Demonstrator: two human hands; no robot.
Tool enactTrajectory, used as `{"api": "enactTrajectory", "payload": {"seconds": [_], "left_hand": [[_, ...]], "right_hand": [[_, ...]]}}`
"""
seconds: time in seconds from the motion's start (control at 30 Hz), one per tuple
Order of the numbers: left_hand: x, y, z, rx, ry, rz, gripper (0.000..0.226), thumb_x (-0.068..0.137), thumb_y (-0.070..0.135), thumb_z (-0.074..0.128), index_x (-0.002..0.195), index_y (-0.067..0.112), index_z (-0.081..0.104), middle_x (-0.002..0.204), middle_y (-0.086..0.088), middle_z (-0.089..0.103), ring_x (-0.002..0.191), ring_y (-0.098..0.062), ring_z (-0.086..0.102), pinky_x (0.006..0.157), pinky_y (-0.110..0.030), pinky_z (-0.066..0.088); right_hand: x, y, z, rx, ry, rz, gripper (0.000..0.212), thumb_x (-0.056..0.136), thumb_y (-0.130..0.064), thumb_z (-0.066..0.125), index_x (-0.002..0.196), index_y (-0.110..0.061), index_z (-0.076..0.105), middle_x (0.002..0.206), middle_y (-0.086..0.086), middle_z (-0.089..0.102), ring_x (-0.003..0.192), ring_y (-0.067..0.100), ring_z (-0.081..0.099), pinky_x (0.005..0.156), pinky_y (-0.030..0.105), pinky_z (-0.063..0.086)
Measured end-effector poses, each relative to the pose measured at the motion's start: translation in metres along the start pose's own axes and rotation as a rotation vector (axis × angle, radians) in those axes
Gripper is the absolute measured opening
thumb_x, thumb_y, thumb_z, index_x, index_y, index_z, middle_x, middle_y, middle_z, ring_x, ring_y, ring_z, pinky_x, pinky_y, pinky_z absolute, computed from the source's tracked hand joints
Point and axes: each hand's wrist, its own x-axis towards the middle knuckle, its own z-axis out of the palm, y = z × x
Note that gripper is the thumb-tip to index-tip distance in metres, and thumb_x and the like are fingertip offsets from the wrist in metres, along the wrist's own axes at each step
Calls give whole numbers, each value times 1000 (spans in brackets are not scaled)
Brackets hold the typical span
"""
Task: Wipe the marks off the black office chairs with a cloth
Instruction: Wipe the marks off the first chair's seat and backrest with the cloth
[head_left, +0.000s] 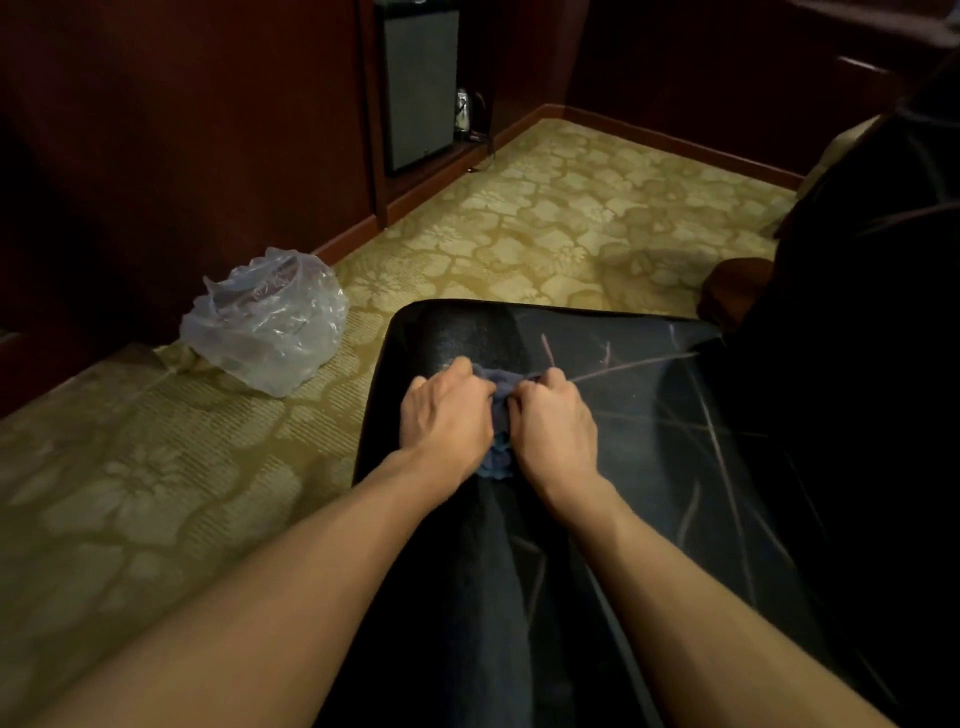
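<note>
- We see a black chair seat (649, 415), smooth glossy leather-like surface with rounded corners, crossed by thin pale scratchy marks (628, 366) (mostly on its right half).
- The seat's long axis runs from the bottom of the view up toward its far rounded edge.
- A small blue-grey cloth (500, 415), soft and crumpled, is bunched on the seat near its far left part, between both hands; its long axis runs toward and away from us, and a frilly end pokes out near the wrists.
- Left hand (447, 415): fingers curled in, clamped on the cloth's left side, knuckles up.
- Right hand (553, 421): fingers curled too, gripping the cloth's right side; the two hands nearly touch over the bunch.
- Both bare forearms reach in from the bottom edge.
- On the yellow-green floral carpet (545, 218) left of the seat sits a crinkled translucent plastic bag (265, 322), rounded and lumpy (contents unclear).
- Dark red-brown wood panelling (182, 130) lines the back, with a grey-fronted box (421, 88) in a recess.
</note>
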Motion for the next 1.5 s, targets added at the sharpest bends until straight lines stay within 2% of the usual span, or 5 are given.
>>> {"api": "enactTrajectory", "payload": {"seconds": [0.17,0.33,0.6,0.77,1.5], "left_hand": [[-86,10,-2,-4,0,-30,29,102,31,44,119,25,67,113,-3,58,103,-26,61,87,-37,40],[-163,18,2,-10,142,5,12,80,21,66,85,21,77,75,-4,59,62,-28,63,56,-35,46],[-260,34,-13,28,168,21,9,78,20,71,85,21,77,74,-4,58,61,-26,61,55,-37,47],[-296,41,-13,-12,157,31,15,79,20,67,90,22,77,75,-1,57,62,-23,60,55,-37,48],[-53,41,28,69,223,76,9,76,18,77,84,19,73,80,-4,60,70,-27,61,68,-39,43]], "right_hand": [[-81,-1,-14,37,-10,-23,21,97,-19,49,108,-10,65,113,9,53,105,28,51,79,33,42],[-153,-2,-24,-33,21,-54,7,85,-19,67,85,-12,68,90,7,56,83,28,59,60,31,42],[-245,-12,-46,-67,-35,-54,9,89,-20,64,89,-13,70,95,7,56,88,28,59,64,35,50],[-281,-3,-53,-88,-55,-97,28,58,-24,89,70,-21,64,80,-2,54,66,17,58,46,25,42],[-57,40,-15,-178,137,-131,25,58,-17,88,63,-14,64,75,4,56,62,25,55,47,26,35]]}}
